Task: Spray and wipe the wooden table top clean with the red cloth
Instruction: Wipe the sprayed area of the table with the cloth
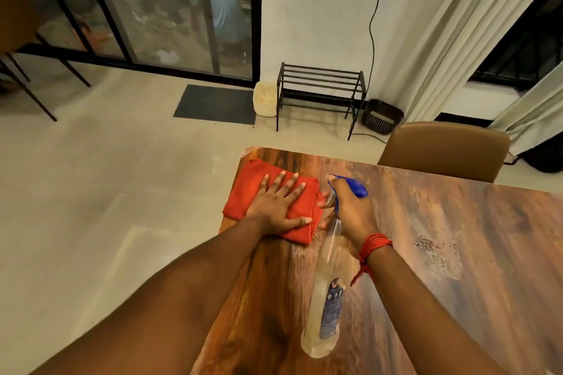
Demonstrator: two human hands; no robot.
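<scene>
The folded red cloth lies near the far left corner of the wooden table top. My left hand presses flat on the cloth with fingers spread. My right hand grips the neck of a clear spray bottle with a blue trigger head. The bottle is tilted, its nozzle aimed away from me, just right of the cloth. A wet patch with droplets glistens on the table to the right of the bottle.
A brown chair back stands at the table's far edge. Beyond it on the tiled floor are a black metal rack, a cream basket, a dark basket and a doormat. Curtains hang at right.
</scene>
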